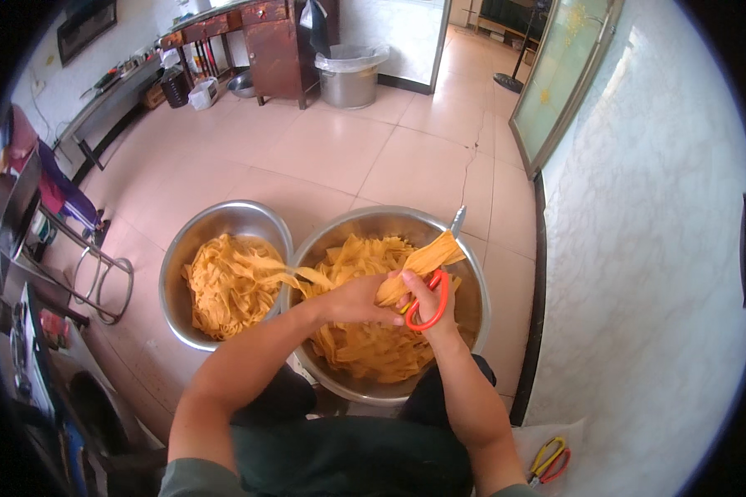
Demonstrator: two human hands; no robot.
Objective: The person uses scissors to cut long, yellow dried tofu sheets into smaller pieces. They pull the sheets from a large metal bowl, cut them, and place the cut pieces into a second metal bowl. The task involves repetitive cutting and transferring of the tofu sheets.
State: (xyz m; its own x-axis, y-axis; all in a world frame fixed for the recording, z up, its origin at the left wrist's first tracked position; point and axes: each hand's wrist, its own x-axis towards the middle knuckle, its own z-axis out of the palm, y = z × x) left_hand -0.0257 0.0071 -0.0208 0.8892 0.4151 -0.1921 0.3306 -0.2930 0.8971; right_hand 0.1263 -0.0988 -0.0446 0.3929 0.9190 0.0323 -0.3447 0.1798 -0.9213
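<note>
Over a large steel basin (485,310), my left hand (360,299) grips a folded bundle of yellow-orange strips (432,255), possibly tofu skin. My right hand (432,304) holds red-handled scissors (444,298) at the same bundle; their metal tip sticks out past its upper end. Cut-looking flat strips (373,354) fill much of the large basin. A smaller steel basin (168,292) touches it on the left and holds a heap of long, tangled strips (224,292). One long strip stretches from that heap across both rims towards my left hand.
A second pair of scissors (550,460), with yellow and red handles, lies at the lower right by the wall. A metal stool (109,292) and a person (56,168) are at the left. Beyond the tiled floor stand a wooden cabinet (280,56) and a lined steel pot (348,84).
</note>
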